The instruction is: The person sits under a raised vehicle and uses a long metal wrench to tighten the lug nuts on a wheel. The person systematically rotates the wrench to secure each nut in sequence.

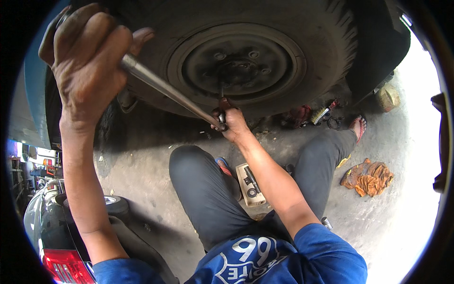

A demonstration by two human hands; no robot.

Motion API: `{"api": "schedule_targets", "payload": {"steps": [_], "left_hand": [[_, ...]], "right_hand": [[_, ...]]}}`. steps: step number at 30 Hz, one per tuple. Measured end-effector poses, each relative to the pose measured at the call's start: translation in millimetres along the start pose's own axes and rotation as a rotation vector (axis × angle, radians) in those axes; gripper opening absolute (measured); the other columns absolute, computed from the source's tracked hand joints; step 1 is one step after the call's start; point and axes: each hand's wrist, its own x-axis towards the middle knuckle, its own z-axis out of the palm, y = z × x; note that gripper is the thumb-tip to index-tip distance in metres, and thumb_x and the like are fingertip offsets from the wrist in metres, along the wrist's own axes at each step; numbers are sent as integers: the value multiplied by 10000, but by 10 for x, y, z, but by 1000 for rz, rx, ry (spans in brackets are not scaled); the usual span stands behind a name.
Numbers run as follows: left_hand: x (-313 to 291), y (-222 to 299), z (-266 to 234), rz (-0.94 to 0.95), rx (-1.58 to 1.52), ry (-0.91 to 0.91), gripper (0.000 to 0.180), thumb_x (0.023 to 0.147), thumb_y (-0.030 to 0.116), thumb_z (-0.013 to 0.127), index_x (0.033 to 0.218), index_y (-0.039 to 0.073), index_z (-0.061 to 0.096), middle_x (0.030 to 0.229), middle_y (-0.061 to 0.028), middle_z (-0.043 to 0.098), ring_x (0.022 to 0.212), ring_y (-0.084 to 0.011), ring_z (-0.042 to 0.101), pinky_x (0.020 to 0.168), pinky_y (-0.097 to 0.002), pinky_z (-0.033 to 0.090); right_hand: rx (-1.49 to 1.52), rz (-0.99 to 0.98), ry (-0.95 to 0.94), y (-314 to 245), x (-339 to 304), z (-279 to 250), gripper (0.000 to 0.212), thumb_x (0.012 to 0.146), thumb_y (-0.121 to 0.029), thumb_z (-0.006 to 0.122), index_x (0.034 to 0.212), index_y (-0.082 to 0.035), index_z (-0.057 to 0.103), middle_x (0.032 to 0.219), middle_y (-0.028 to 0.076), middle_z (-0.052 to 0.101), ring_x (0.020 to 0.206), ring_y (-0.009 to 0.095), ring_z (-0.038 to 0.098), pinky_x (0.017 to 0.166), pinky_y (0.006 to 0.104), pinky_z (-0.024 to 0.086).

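Left hand [90, 66] grips the bar [172, 93], right hand [235, 125] clasps its lower end — best held square to the wheel [236, 73].

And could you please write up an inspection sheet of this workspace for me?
Surface: grey floor, stained, with small scraps.
Work items: large wheel, mounted; long metal bar, slanting across the view in front of it.
Clutter: crumpled orange-brown cloth; tray holding dark parts.
Hands: left hand closed around the bar's upper end; right hand closed at its lower end.
Cables: nothing seen.
Surroundings: dark car with red tail light, at left.
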Motion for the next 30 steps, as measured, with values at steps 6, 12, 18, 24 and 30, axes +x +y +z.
{"api": "schedule_targets", "payload": {"steps": [6,12,18,24,30], "left_hand": [[403,34,5,76,-151,86,174,644,235,785,714,168,641,825,36,591,986,-141,586,1050,-427,386],[790,103,27,277,-317,142,111,680,207,636,701,100,655,688,17,482,880,-159,498,1086,-443,358],[321,-169,-122,150,-325,-168,98,719,205,686,765,121,664,802,30,574,951,-154,506,913,-385,432],[63,-92,-82,91,-425,220,147,644,269,673,605,166,576,703,90,517,897,-86,565,802,-299,470],[417,-198,-246,168,-418,-106,93,817,286,690,835,216,749,871,70,730,1005,-128,657,862,-334,503]], "right_hand": [[-160,82,95,-228,-72,51,291,1028,-375,541,1110,-96,557,719,46,544,541,185,560,445,399,520],[-206,68,31,-360,-28,-48,258,1050,-338,498,1088,-90,558,704,50,507,519,178,547,427,369,496],[-290,44,128,-74,336,-375,251,1016,-250,519,1165,-50,543,880,114,595,636,265,611,513,436,553],[-315,30,133,-158,358,-468,200,984,-271,608,1070,-144,479,806,68,512,583,178,481,511,361,424],[-208,179,20,-412,340,-468,132,1004,-282,562,1092,-206,500,796,75,491,602,207,495,543,390,415]]}}
